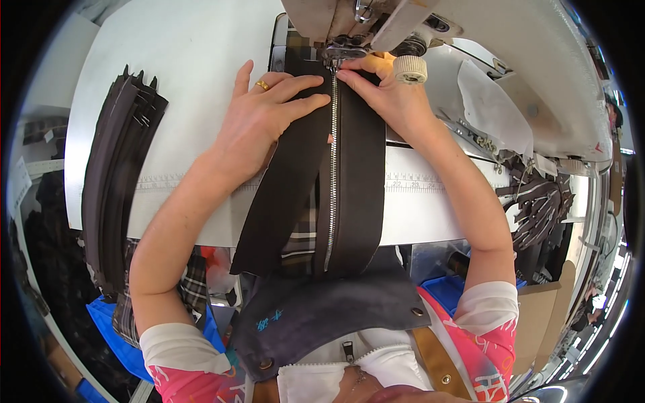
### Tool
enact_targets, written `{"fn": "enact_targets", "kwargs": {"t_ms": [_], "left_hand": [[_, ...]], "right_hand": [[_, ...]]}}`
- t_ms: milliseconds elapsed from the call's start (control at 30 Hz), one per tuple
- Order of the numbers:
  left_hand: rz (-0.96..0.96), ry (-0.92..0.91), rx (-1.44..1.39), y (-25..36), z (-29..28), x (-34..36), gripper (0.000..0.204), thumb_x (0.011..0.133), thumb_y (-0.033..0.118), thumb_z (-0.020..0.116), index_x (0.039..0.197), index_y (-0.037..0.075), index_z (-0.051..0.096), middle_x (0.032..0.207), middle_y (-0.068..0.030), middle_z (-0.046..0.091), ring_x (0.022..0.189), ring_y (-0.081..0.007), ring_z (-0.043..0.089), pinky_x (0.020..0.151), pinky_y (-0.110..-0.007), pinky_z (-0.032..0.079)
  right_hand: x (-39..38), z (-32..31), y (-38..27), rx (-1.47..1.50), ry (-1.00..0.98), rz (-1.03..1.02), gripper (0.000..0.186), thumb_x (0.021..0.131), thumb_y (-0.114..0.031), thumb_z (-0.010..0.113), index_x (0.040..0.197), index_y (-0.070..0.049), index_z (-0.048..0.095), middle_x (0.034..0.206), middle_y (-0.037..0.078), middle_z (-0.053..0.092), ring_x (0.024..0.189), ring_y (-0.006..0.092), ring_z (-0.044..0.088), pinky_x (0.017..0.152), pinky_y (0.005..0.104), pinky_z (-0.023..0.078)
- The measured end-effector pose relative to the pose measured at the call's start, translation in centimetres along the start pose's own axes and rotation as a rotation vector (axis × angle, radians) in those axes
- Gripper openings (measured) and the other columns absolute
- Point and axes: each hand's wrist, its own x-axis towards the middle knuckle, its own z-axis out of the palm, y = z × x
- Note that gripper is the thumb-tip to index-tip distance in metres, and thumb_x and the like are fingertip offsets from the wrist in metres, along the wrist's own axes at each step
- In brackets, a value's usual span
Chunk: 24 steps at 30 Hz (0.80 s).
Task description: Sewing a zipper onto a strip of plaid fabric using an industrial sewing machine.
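Observation:
A long metal-toothed zipper (334, 161) runs lengthwise between two black fabric panels (363, 174), up to the presser foot (334, 64) of a sewing machine. Plaid cloth (304, 232) shows below, between the left panel and the zipper. My left hand (269, 111) lies on the left panel, a gold ring on one finger, the fingers stretched out and two tips close to the zipper. Beside the presser foot, my right hand (386, 91) pinches the black fabric edge right of the zipper between thumb and forefinger. The panels' near ends hang over the table edge.
A bundle of dark fabric strips (121, 154) hangs over the table's left edge. A printed ruler scale (158, 183) crosses the white table. The machine's pale knob (410, 69) sits over my right hand. Several zippers (541, 201) are heaped at far right; a blue bin (442, 290) stands below.

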Motion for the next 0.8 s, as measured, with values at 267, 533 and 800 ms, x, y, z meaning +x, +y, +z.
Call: {"fn": "enact_targets", "kwargs": {"t_ms": [267, 533, 800], "left_hand": [[0.053, 0.049, -0.004, -0.4, 0.2, 0.4, 0.043, 0.075, -0.001, 0.06, 0.115, 0.015, 0.069, 0.123, -0.004, 0.065, 0.109, -0.0262, 0.059, 0.11, -0.062, 0.021], [0.04, 0.031, 0.09, -0.2, 0.3, -0.1, 0.055, 0.07, -0.007, 0.06, 0.117, 0.022, 0.069, 0.128, -0.003, 0.063, 0.109, -0.0246, 0.059, 0.11, -0.066, 0.019], [0.036, 0.013, 0.08, -0.6, 0.2, 0.5, 0.054, 0.072, -0.003, 0.061, 0.119, 0.021, 0.068, 0.128, -0.0037, 0.064, 0.112, -0.0259, 0.057, 0.11, -0.066, 0.019]], "right_hand": [[0.0, 0.0, 0.0, 0.042, -0.001, 0.06, 0.024, 0.087, -0.029, 0.072, 0.102, -0.01, 0.073, 0.098, 0.007, 0.07, 0.092, 0.021, 0.066, 0.081, 0.0312, 0.051], [0.2, -0.2, -0.4, 0.01, 0.01, -0.006, 0.025, 0.087, -0.03, 0.072, 0.1, -0.009, 0.073, 0.097, 0.006, 0.07, 0.09, 0.0215, 0.067, 0.08, 0.0313, 0.052], [0.5, 0.2, 0.2, 0.061, 0.054, 0.003, 0.029, 0.089, -0.032, 0.07, 0.105, -0.008, 0.072, 0.088, 0.01, 0.07, 0.081, 0.0218, 0.067, 0.073, 0.0313, 0.052]]}}
